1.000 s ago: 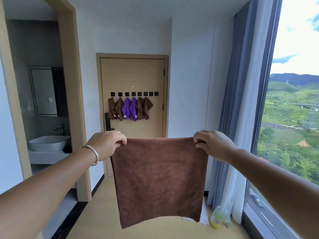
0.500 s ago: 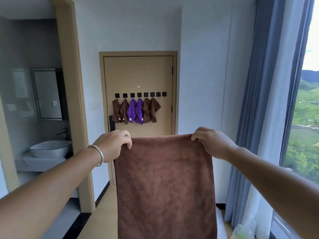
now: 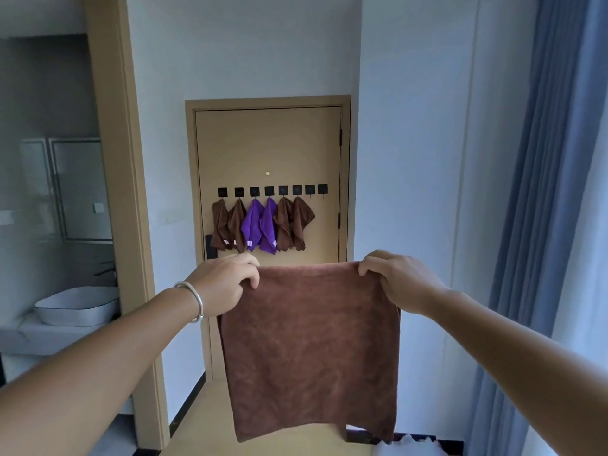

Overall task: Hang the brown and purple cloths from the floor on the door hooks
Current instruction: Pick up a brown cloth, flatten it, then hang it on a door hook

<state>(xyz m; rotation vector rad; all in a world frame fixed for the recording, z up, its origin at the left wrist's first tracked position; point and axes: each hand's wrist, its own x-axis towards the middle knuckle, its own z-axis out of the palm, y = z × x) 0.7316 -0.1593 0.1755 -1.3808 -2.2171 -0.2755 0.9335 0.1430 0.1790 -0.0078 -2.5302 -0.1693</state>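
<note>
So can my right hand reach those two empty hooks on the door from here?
Probably not yet. The right hand grips the brown cloth, and the two free hooks sit on the door well beyond both outstretched arms; nothing blocks the way.

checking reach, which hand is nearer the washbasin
Left. The left hand grips the brown cloth corner on the washbasin side; the right hand grips the far corner.

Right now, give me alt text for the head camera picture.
Two hands, left hand and right hand, hold a brown cloth spread by its top corners. Ahead, a door has eight hooks: six carry brown and purple cloths, the two rightmost are free.
</note>
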